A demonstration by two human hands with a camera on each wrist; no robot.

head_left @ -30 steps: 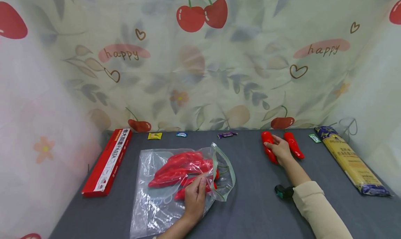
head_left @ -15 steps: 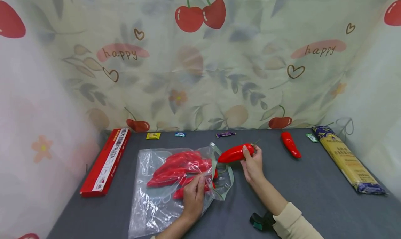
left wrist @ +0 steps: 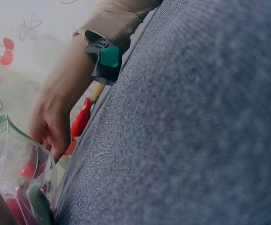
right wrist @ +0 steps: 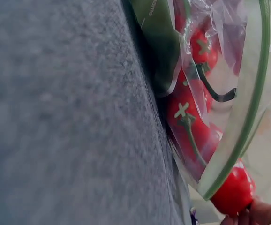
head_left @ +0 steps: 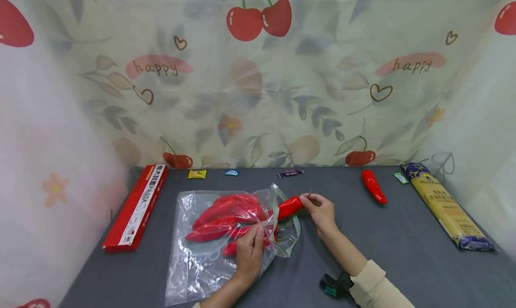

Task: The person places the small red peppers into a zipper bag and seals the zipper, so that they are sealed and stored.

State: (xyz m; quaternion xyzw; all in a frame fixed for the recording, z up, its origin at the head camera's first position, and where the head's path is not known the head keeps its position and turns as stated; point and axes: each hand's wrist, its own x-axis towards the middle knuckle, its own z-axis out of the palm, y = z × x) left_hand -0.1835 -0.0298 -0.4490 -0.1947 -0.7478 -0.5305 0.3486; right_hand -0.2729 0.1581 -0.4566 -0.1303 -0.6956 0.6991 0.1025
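A clear zip bag [head_left: 189, 272] lies on the dark table with several red peppers [head_left: 230, 207] inside, its green-edged mouth toward the right. My left hand [head_left: 251, 254] holds the bag's near side close to the mouth, thumb on top. At the opening, my right hand [head_left: 322, 214] pinches another red pepper [head_left: 291, 207] by its stem end. The front of this pepper is within the bag mouth. The right wrist view shows the pepper [right wrist: 235, 191] against the bag's rim, beside green stems of peppers inside. One more red pepper [head_left: 375, 188] lies loose to the right.
A red pasta box [head_left: 137, 209] lies at the left, and a yellow pasta packet [head_left: 447, 205] at the right. Small wrapped candies, yellow [head_left: 197, 174], blue [head_left: 231, 172], purple [head_left: 290, 173] and green [head_left: 401, 178], lie along the back by the printed curtain [head_left: 258, 97].
My right hand has picked up a pepper from the right, carried it left to the bag and pushed its front into the mouth. My left hand stays on the bag.
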